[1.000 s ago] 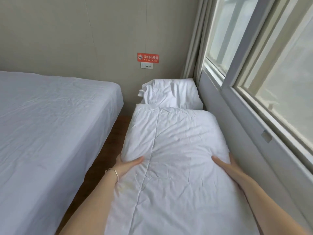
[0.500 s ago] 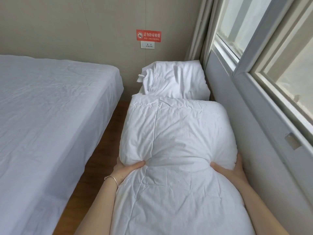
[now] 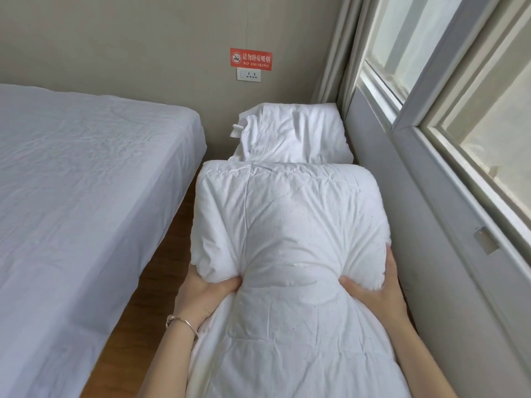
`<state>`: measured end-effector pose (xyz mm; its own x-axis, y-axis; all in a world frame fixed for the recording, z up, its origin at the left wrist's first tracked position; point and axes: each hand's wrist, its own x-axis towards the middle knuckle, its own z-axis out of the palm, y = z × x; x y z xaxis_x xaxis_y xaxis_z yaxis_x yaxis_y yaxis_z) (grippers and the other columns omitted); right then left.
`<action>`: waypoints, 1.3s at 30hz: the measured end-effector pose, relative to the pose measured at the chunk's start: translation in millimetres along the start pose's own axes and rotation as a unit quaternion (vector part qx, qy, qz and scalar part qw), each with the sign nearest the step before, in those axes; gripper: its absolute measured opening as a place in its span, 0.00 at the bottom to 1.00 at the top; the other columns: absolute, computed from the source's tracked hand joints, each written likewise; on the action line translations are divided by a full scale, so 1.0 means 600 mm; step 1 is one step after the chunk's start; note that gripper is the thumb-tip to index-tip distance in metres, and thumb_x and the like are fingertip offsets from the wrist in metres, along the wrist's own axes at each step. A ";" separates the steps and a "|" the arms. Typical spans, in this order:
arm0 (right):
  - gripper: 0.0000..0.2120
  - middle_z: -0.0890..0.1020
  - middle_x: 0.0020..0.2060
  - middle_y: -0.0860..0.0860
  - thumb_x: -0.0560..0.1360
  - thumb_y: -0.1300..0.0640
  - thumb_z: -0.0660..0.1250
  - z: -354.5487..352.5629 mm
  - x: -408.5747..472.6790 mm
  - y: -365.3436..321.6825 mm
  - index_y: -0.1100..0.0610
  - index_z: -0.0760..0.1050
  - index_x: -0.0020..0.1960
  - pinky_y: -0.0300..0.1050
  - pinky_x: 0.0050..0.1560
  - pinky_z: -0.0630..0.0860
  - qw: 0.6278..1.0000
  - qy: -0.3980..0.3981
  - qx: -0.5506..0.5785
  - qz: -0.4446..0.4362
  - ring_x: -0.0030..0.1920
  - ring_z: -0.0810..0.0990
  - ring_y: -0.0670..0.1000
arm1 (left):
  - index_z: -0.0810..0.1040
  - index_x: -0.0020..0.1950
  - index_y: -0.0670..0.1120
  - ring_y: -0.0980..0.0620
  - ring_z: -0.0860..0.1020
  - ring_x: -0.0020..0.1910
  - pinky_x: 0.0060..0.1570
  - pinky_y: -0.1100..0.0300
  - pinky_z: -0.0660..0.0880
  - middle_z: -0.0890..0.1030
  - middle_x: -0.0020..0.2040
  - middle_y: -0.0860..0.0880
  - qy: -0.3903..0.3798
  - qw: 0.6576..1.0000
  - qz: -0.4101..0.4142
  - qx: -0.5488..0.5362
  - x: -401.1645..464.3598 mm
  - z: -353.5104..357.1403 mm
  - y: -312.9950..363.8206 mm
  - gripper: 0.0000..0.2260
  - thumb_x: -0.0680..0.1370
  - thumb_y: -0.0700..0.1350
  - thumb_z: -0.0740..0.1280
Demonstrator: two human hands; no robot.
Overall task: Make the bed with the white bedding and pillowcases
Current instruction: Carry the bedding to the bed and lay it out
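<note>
Both arms fwd, left hand [image 3: 204,294] & right hand [image 3: 376,291] curled, gripping.

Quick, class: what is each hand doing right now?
Left hand: grips the folded white duvet.
Right hand: grips the same duvet.

Guest bedroom, lodging-type: sheeted bed [image 3: 86,196] left of grip, no-smoking sign [image 3: 251,59], wall socket [image 3: 248,74], window [image 3: 448,90] right.

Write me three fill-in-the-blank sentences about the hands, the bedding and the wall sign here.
1. Both hands, left hand and right hand, grip the folded white ____.
2. The white pillow lies beyond it, next to the ____ wall.
3. The red sign above the white wall socket reads NO ____.

Missing words: quilt; window; SMOKING
</note>
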<state>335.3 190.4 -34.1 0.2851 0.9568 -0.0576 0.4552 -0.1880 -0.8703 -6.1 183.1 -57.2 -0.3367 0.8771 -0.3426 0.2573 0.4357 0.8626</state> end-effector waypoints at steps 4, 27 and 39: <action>0.57 0.57 0.76 0.40 0.63 0.46 0.80 0.038 -0.021 -0.066 0.36 0.44 0.77 0.53 0.71 0.60 0.999 -0.032 -0.016 -0.021 0.75 0.59 0.46 | 0.71 0.63 0.64 0.54 0.80 0.50 0.53 0.53 0.78 0.81 0.53 0.60 0.036 0.999 -0.002 0.019 -0.023 -0.051 0.015 0.41 0.52 0.68 0.77; 0.58 0.64 0.73 0.43 0.58 0.39 0.79 0.803 -0.407 -0.587 0.32 0.43 0.75 0.54 0.71 0.65 0.876 -0.420 -0.002 -0.236 0.73 0.64 0.50 | 0.69 0.68 0.62 0.58 0.78 0.56 0.60 0.57 0.74 0.78 0.58 0.63 0.382 0.908 -0.036 -0.166 -0.241 -0.870 -0.263 0.48 0.50 0.70 0.77; 0.60 0.63 0.73 0.41 0.50 0.32 0.77 1.201 -0.869 -0.850 0.26 0.43 0.72 0.53 0.69 0.69 0.669 -0.675 0.035 -0.307 0.72 0.65 0.45 | 0.62 0.71 0.57 0.56 0.75 0.56 0.50 0.64 0.71 0.75 0.60 0.57 0.643 0.739 -0.102 -0.173 -0.516 -1.246 -0.403 0.47 0.57 0.60 0.80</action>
<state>-653.2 -52.8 87.1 -0.9824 0.1851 -0.0270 0.0825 0.2990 -0.9507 -641.2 -344.9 118.9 -0.9763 -0.2141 -0.0332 -0.0898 0.2602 0.9614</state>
